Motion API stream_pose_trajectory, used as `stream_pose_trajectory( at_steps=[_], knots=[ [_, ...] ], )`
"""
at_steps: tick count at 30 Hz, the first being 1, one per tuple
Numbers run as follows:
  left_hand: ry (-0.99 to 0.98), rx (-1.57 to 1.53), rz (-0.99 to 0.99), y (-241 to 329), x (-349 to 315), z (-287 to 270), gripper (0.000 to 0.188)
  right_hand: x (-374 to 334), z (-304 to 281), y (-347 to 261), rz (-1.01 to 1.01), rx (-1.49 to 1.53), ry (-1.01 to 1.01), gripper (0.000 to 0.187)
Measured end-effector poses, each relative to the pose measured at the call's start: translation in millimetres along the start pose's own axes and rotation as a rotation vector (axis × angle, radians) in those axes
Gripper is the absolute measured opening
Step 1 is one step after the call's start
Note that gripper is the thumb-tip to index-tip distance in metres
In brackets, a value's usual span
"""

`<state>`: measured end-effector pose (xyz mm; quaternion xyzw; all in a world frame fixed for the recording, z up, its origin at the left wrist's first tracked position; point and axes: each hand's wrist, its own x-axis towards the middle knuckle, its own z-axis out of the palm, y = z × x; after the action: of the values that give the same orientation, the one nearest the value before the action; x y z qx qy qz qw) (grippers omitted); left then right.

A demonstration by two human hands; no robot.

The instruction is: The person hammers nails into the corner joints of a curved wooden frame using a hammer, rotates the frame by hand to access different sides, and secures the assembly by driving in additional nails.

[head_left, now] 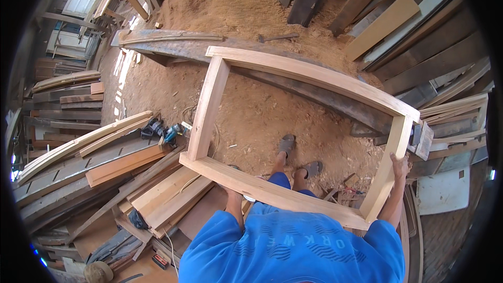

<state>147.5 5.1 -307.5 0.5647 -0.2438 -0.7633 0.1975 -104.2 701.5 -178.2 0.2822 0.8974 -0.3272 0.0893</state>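
Observation:
A large rectangular wooden frame [277,187], made of pale planed timber, spans the space in front of me. My right hand [400,165] is wrapped round its right short side, near the middle of that piece. At the near long rail, toward its left end, my left hand [232,197] grips from below, its fingers mostly hidden by the wood. The far long rail lies above a dark heavy beam [335,106]; I cannot tell whether it touches it.
Sawdust [209,8] covers the ground. Stacked planks [173,202] lie at the left, with a blue power tool [171,134] on the ground beside them. Boards [387,26] lean at the far right. A white panel [444,191] lies at the right. My sandalled feet [286,145] stand within the frame's outline.

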Motion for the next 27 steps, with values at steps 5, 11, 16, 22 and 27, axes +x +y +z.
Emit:
stream_pose_trajectory(
  at_steps=[5,11,16,22,27],
  knots=[
    [0.046,-0.003,-0.036,4.1,-10.1,24.4,0.062,30.7,18.1,-6.3,0.136,-0.18,0.103,0.082],
    [0.029,0.067,-0.092,9.5,-4.5,21.8,0.066,31.6,18.2,12.6,0.097,-0.118,0.101,0.081],
    [-0.184,0.049,0.034,4.7,21.3,-2.9,0.062,8.5,5.5,-39.3,0.131,-0.131,0.104,0.066],
    [-0.146,0.278,0.079,25.9,10.3,39.0,0.062,21.9,4.2,-44.7,0.294,-0.106,0.046,0.075],
    [-0.174,0.234,-0.007,44.2,25.4,84.0,0.061,19.9,13.4,-27.6,0.273,-0.07,0.181,0.068]
  ],
)
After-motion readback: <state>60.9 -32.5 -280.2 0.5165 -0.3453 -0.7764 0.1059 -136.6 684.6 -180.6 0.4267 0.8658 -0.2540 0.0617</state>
